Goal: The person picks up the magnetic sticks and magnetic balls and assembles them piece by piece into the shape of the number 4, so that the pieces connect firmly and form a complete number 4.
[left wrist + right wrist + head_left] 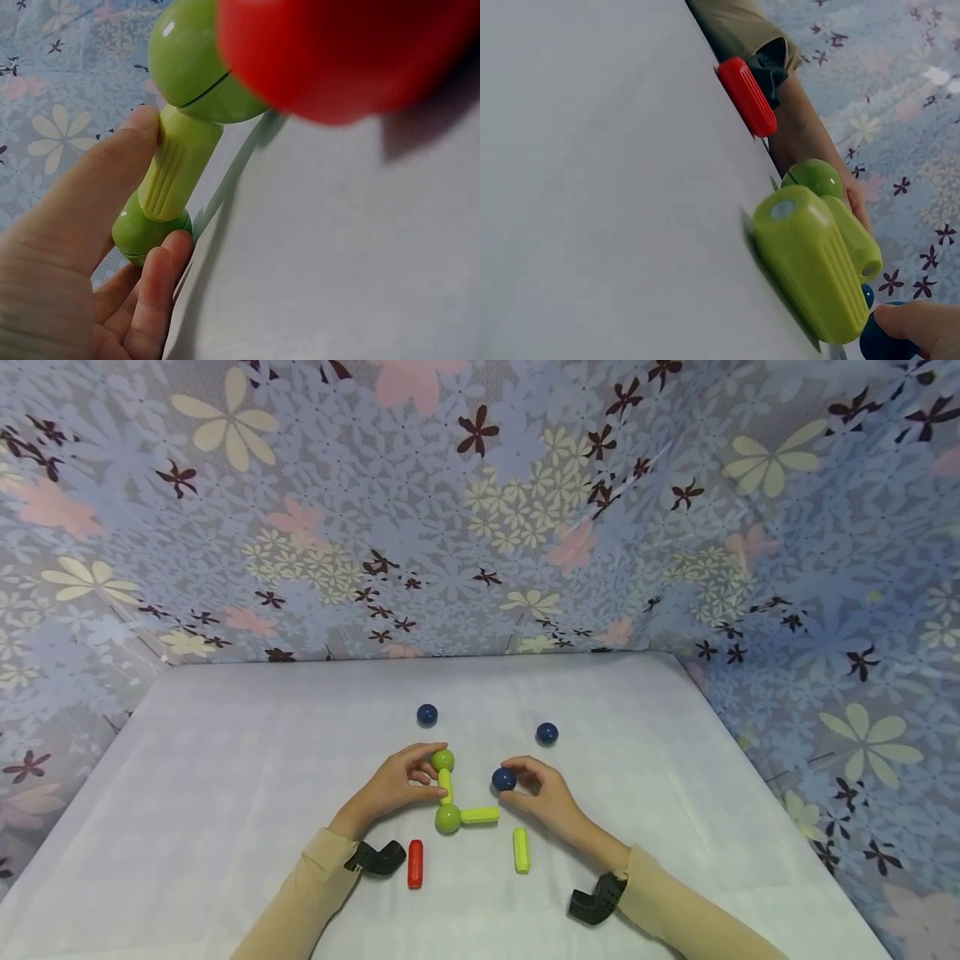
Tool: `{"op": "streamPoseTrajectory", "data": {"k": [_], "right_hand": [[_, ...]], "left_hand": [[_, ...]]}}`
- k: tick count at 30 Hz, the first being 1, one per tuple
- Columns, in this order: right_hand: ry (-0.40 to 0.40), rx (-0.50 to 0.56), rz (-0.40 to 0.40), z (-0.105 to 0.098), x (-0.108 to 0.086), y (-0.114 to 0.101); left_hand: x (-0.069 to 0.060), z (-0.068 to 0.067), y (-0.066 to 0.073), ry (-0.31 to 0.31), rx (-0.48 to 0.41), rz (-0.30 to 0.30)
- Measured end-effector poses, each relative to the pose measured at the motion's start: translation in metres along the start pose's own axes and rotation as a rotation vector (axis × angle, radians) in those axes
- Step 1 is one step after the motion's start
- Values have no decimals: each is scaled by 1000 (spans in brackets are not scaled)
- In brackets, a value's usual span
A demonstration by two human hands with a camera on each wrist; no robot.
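Note:
My left hand (402, 782) grips an L-shaped piece made of green balls and yellow-green sticks. Its fingers are round the far green ball (443, 761), while the thumb lies along the upright stick (169, 165) close to the near green ball (448, 818). From that near ball a second yellow-green stick (480, 815) points right. To the right of the piece, my right hand (549, 792) pinches a dark blue ball (504, 779) between thumb and fingers. That ball is partly cut off at the bottom of the right wrist view.
Two more blue balls, the left one (427, 715) and the right one (547, 733), lie beyond the hands. Nearer are a loose red stick (416, 863) and a loose yellow-green stick (521, 850). Floral cloth (420, 527) hangs behind the white table (262, 735).

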State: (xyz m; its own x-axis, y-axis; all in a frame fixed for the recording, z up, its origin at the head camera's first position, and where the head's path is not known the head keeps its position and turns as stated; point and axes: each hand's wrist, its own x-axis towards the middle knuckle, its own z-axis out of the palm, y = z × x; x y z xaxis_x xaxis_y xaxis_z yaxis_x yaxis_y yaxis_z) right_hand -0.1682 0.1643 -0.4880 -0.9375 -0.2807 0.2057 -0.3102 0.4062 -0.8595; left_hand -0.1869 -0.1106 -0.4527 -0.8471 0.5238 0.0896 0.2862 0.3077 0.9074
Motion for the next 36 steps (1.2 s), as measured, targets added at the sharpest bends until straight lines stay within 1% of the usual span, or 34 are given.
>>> {"op": "streamPoseTrajectory", "data": {"k": [4, 6, 14, 17, 24, 28, 30, 36], "right_hand": [[5, 22, -17, -3, -6, -2], [1, 25, -12, -4, -8, -3], [-18, 47, 76, -5, -20, -7], [-30, 40, 90, -5, -23, -8], [-58, 34, 92, -6, -29, -12], [-60, 3, 72, -5, -30, -13], [-58, -10, 57, -4, -31, -12], [-62, -10, 33, -4, -31, -11]], "left_hand": [[0, -1, 0, 3, -3, -1], [0, -1, 0, 4, -5, -3], [0, 0, -1, 2, -13, 4], [-1, 0, -2, 4, -15, 3], [-1, 0, 1, 1, -6, -12], [0, 0, 0, 3, -4, -15], [1, 1, -5, 4, -2, -11], [10, 5, -32, 20, 18, -3]]}}
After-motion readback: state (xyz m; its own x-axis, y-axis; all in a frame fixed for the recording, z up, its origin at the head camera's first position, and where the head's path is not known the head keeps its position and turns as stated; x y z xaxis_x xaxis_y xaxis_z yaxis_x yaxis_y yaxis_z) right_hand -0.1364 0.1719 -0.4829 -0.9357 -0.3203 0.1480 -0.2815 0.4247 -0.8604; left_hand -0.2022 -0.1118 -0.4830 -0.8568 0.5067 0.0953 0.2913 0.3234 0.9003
